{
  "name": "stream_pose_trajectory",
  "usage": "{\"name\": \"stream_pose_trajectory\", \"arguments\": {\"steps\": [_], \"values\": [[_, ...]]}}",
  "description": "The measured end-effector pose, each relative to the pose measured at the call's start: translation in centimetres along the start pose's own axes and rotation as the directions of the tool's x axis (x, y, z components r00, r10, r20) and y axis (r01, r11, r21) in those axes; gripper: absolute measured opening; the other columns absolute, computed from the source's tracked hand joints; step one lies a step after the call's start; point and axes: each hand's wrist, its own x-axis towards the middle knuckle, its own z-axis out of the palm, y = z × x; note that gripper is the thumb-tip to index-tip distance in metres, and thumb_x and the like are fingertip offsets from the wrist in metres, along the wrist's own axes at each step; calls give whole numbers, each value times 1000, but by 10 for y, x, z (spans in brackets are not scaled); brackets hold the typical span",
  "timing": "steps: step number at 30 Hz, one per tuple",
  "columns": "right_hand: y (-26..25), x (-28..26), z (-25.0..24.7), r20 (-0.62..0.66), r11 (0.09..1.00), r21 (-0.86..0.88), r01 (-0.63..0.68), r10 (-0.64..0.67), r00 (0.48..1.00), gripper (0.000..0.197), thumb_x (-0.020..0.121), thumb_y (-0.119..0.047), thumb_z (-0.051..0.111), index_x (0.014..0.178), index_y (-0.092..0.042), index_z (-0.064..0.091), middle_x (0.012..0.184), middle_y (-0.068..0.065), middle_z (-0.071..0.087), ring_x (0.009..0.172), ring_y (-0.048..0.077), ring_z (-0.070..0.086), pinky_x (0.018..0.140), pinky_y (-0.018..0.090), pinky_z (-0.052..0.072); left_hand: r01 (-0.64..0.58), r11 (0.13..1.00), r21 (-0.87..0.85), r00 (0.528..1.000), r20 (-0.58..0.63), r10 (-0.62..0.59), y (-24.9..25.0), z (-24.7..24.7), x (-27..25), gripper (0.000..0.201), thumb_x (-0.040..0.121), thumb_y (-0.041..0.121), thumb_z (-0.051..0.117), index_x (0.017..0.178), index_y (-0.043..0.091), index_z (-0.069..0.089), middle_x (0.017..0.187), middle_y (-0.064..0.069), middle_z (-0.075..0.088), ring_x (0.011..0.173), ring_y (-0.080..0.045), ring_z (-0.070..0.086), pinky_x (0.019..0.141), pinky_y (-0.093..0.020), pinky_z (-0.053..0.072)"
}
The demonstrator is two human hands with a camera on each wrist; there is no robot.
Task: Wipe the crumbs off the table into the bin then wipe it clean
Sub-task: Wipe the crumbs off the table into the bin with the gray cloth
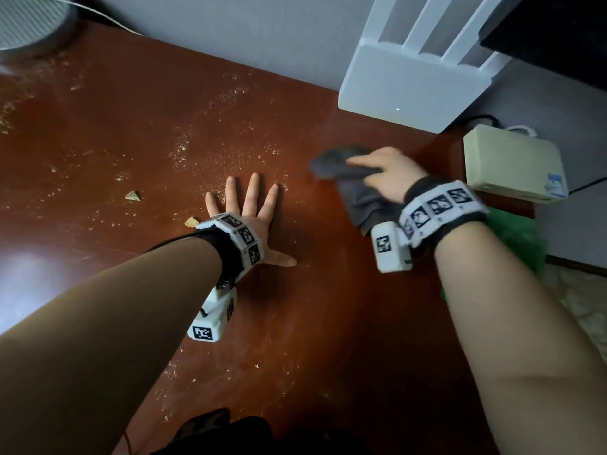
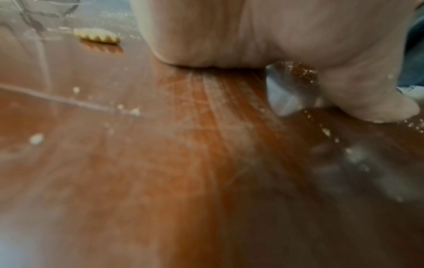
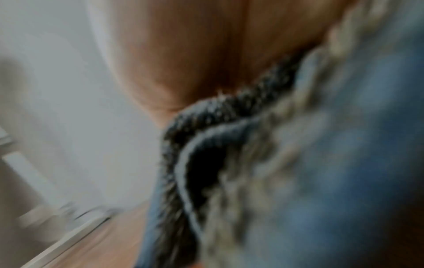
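Reddish-brown wooden table | pale crumbs scattered over its left and middle | left hand flat on tabletop, fingers spread | dark grey cloth on table, right of it | right hand atop cloth, blurred, finger curl cannot tell | green plastic bag beyond table's right edge

White router, cream box just beside it, grey ribbed cylinder well apart
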Motion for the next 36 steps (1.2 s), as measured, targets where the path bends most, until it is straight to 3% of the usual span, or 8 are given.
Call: {"name": "stream_pose_trajectory", "arguments": {"steps": [3,6,13,16,21,29,33,36], "values": [[41,2,-19,-260,871,56,-488,485,835,48,93,-12,41,139,-24,41,142,16,32,130,35,37,108,40,34,-3,1000,-2,1000,-5,3,0,1,1,134,52,89,51,137,32,-36,145,-1,-43,135,-38,-32,107,-65,-8],[42,3,-13,-160,750,-57,-659,645,748,57,95,-18,41,148,-20,19,149,18,16,136,38,21,111,49,22,-5,1000,3,1000,-6,5,-1,2,2,134,52,89,50,137,32,-36,145,-1,-43,135,-38,-32,108,-65,-8],[-7,7,28,-22,985,-75,-158,156,987,54,93,-10,41,139,-37,37,144,5,23,125,31,33,104,29,31,-22,1000,-7,1000,14,22,-1,-1,-1,133,54,88,51,137,31,-35,145,-2,-43,134,-39,-33,106,-65,-9],[-14,6,30,-43,997,38,-71,73,996,50,93,-8,42,138,-29,43,140,6,33,124,27,40,105,23,29,-61,998,-10,998,-5,61,-4,-1,-7,127,61,84,50,139,29,-33,146,-4,-40,135,-38,-33,109,-62,-10],[-37,24,35,-165,914,-59,-401,388,907,57,94,-14,38,146,-33,24,145,7,19,126,32,29,106,42,31,-108,990,-91,990,-97,99,-45,-9,-12,110,74,77,43,141,31,-31,148,-6,-38,135,-29,-34,112,-47,-15],[-106,10,69,113,985,-25,170,-166,980,51,94,-7,37,140,-29,39,142,6,28,128,29,32,107,28,26,236,892,-385,937,-153,-314,-156,1,-15,86,84,70,33,148,31,-10,156,-2,-18,142,-26,-20,116,-46,-9],[-102,41,46,-230,995,24,-101,104,968,50,95,-9,36,143,-26,35,144,10,26,127,33,32,109,35,27,226,891,-393,940,-153,-305,-169,1,-7,82,84,71,29,148,34,-6,156,1,-17,143,-24,-17,115,-47,-8],[-107,56,48,-153,930,-194,-313,286,946,59,94,-13,40,147,-31,21,147,8,18,129,32,27,106,43,30,205,906,-371,948,-154,-277,-174,0,-3,82,83,72,28,148,36,-6,155,3,-21,143,-23,-20,115,-47,-10]]}}
